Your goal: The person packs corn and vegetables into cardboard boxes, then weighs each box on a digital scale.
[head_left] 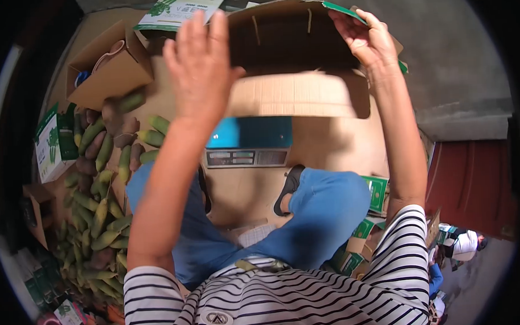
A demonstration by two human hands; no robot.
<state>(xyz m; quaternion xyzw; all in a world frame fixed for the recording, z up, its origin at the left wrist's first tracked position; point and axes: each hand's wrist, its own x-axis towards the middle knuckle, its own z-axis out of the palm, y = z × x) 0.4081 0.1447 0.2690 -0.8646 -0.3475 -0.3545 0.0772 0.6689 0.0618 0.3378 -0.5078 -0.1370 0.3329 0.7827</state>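
Observation:
A cardboard box (295, 95) is tipped over in front of me with its dark inside showing and one flap hanging toward me. My right hand (367, 41) grips a green-edged flap at its upper right corner, the fingers curled round the board. At the box's left side my left hand (202, 75) is raised, fingers apart, and holds nothing; part of the box is hidden behind it. Just below the box is a digital scale (248, 148) with a blue top, standing on the floor between my legs.
Many green radishes (99, 219), some muddy, are heaped at my left. Beyond them stand an open carton (108, 82) with items inside and a printed white-and-green box (50, 147). Green cartons (360, 242) lie by my right leg. People (466, 244) are at the far right.

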